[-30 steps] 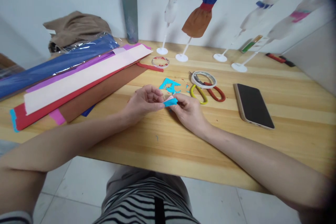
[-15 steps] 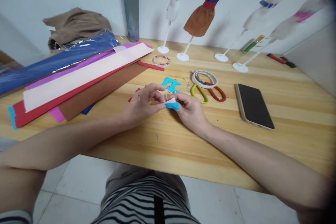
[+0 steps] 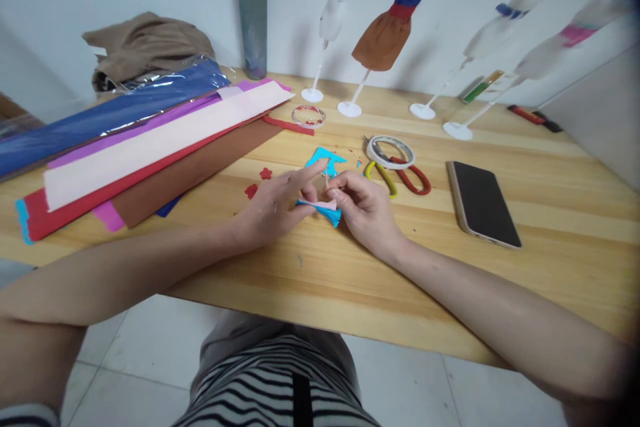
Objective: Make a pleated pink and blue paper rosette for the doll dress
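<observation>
A small pleated piece of pink and blue crepe paper [image 3: 327, 210] is pinched at its left end between the thumb and fingers of my left hand [image 3: 273, 203], whose index finger is raised. My right hand [image 3: 367, 210] is closed at the paper's right side, thumb against index finger. Between its fingertips shows a tiny pale strip [image 3: 327, 181], too small to name, standing up by the raised left index finger. Just beyond my hands lies a cut blue paper scrap [image 3: 320, 157]. Two small red paper flowers [image 3: 251, 191] rest left of my left hand.
Scissors [image 3: 415, 180] with red and yellow handles lie under a tape roll [image 3: 391, 151]. A phone [image 3: 484, 203] is at right. Coloured paper sheets [image 3: 150, 147] spread at left. A bottle [image 3: 253, 27] and several mannequins on stands, one dressed [image 3: 385, 40], line the wall.
My left hand has shifted slightly left and down, its index finger lifting. The pink and blue paper shows more between my hands, and the red flowers are less covered.
</observation>
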`<move>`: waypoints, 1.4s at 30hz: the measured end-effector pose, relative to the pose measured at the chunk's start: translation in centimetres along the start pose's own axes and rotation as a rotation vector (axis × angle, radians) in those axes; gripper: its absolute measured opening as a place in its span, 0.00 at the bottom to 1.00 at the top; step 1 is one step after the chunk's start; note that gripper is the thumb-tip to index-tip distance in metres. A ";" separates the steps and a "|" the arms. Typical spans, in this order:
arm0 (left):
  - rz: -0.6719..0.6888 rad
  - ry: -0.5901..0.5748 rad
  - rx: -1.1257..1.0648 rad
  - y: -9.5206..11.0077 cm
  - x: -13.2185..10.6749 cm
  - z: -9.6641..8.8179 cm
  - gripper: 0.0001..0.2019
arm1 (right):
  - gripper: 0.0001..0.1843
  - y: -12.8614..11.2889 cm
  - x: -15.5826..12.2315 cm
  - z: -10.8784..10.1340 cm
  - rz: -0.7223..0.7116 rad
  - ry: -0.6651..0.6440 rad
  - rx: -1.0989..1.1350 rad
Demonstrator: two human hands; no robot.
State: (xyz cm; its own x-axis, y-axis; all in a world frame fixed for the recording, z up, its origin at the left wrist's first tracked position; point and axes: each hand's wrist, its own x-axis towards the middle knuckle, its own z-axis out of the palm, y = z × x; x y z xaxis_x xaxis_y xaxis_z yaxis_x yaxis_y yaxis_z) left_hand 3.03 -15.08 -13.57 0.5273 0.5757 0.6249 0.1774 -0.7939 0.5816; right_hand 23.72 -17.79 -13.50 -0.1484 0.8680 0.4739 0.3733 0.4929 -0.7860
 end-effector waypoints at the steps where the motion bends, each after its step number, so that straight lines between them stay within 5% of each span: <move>1: 0.003 -0.003 0.009 0.0 0.0 0.0 0.29 | 0.11 0.0 0.0 0.0 -0.002 0.002 -0.008; 16: 0.119 -0.080 0.167 1.2 0.5 -0.7 0.19 | 0.09 0.3 0.2 -0.5 0.036 0.044 -0.012; 24: 0.281 -0.008 0.112 0.4 0.3 -0.3 0.36 | 0.09 0.7 0.2 -0.5 0.036 0.063 -0.004; 29: 0.356 0.045 0.128 0.2 0.5 -0.2 0.37 | 0.10 0.5 0.2 -0.6 -0.014 0.041 -0.036; 37: 0.207 0.032 -0.044 0.4 0.6 -0.7 0.40 | 0.09 1.0 0.2 -0.5 0.005 0.066 -0.023; 42: 0.059 0.024 -0.169 0.0 0.5 -0.4 0.39 | 0.12 0.9 0.1 -0.5 -0.121 0.033 -0.086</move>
State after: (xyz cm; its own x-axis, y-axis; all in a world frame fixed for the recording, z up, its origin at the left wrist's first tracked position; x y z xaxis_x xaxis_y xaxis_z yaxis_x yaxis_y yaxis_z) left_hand 2.93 -14.75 -13.01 0.5126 0.5349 0.6717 0.0032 -0.7835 0.6214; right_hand 24.46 -17.27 -13.97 -0.1671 0.7996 0.5768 0.4316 0.5853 -0.6864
